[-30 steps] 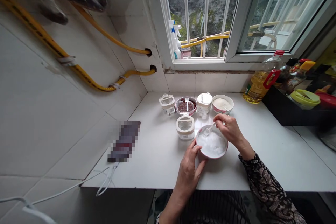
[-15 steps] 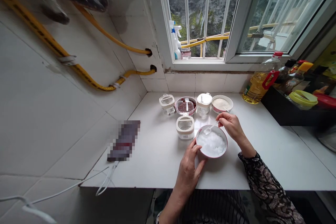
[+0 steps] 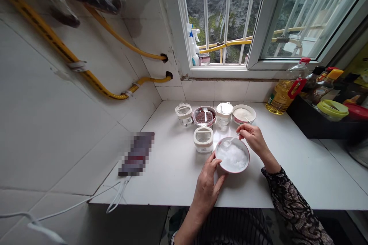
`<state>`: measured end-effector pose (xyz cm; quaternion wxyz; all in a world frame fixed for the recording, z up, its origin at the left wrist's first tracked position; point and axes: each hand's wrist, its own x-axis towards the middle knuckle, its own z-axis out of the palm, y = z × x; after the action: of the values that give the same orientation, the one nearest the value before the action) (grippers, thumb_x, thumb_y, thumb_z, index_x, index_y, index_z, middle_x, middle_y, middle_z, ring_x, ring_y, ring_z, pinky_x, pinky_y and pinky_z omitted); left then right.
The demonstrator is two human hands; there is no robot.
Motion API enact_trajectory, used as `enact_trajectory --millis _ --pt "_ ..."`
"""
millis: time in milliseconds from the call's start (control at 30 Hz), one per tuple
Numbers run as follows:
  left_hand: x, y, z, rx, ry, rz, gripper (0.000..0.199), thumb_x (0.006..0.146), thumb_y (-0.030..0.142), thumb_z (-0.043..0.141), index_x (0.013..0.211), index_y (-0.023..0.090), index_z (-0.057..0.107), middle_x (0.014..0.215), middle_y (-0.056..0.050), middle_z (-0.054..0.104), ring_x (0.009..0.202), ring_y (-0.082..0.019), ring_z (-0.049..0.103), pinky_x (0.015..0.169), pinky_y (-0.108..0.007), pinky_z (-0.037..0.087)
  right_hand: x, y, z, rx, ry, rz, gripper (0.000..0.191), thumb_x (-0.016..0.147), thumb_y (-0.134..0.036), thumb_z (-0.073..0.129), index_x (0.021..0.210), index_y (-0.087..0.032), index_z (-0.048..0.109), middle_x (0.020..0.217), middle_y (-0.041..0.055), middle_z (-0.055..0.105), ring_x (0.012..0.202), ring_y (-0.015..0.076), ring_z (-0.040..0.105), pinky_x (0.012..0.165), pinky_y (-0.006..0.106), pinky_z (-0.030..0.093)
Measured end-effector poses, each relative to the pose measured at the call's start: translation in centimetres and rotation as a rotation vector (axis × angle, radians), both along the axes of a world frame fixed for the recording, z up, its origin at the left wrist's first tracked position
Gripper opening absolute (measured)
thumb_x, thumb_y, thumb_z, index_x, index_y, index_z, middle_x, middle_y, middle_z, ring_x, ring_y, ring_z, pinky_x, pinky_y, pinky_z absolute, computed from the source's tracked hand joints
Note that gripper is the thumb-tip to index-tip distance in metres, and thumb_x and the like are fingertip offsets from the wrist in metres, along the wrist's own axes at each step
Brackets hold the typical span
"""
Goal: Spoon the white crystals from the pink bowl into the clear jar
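A bowl (image 3: 245, 164) of white grains stands near the counter's front, and my left hand (image 3: 207, 180) grips its left rim. Pinched in my right hand (image 3: 251, 138) is a small white spoon (image 3: 230, 141), its scoop over the grains with some white on it. Just left of the bowl sits a clear jar with an open lid (image 3: 203, 139). Behind are another clear jar (image 3: 184, 114), a bowl of dark red contents (image 3: 211, 118) partly covered by the clear lid, a white-lidded jar (image 3: 224, 114) and a bowl of pale grains (image 3: 243, 114).
A pixelated dark object (image 3: 138, 155) with a white cable (image 3: 116, 199) lies at the left of the counter (image 3: 172, 183). An oil bottle (image 3: 283, 92) stands at the back right beside a black rack (image 3: 313, 120) of bottles and tubs. A barred window is behind.
The spoon's scoop looked bare before and now has white grains on it. Both hands have stayed in nearly the same place, and the view has shifted very slightly.
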<state>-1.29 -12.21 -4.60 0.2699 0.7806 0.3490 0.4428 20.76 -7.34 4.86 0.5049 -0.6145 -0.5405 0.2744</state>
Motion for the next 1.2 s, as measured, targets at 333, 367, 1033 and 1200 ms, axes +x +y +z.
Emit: enact_trajectory --millis 333,367,1033,1200 --pt "0.1 0.0 -0.2 -0.012 -0.003 -0.012 0.042 0.091 0.011 0.059 0.128 0.027 0.049 0.15 -0.014 0.051 0.14 -0.029 0.053 0.103 -0.045 0.058 -1.7 0.5 1.1 0.092 0.241 0.058 0.018 0.076 -0.034 0.06 0.078 -0.018 0.069 0.062 0.0021 0.068 0.061 0.0166 0.063 0.066 0.031 0.052" --pt "0.1 0.0 -0.2 -0.009 -0.007 -0.013 0.042 0.091 0.011 0.059 0.128 0.026 0.049 0.149 -0.014 0.052 0.14 -0.029 0.053 0.103 -0.045 0.058 -2.3 0.6 1.1 0.14 0.209 0.074 0.018 0.08 -0.034 0.06 0.082 -0.018 0.069 0.067 0.0028 0.07 0.064 0.0173 0.065 0.067 0.032 0.053" --pt "0.0 0.0 0.0 -0.01 0.014 -0.009 0.041 0.093 0.014 0.059 0.13 0.027 0.047 0.149 -0.016 0.051 0.139 -0.029 0.053 0.104 -0.046 0.057 -0.7 -0.7 0.6 0.329 -0.417 0.062 0.018 0.085 -0.016 0.05 0.077 -0.021 0.066 0.07 0.0021 0.067 0.068 0.0193 0.062 0.069 0.031 0.048" --pt "0.0 0.0 0.0 -0.009 0.008 -0.006 0.04 0.092 0.014 0.06 0.129 0.027 0.048 0.149 -0.015 0.051 0.138 -0.029 0.055 0.104 -0.045 0.058 -1.5 -0.3 -0.4 0.286 -0.509 0.124 0.019 0.083 -0.015 0.05 0.076 -0.021 0.066 0.071 0.0034 0.068 0.071 0.0199 0.062 0.074 0.032 0.046"
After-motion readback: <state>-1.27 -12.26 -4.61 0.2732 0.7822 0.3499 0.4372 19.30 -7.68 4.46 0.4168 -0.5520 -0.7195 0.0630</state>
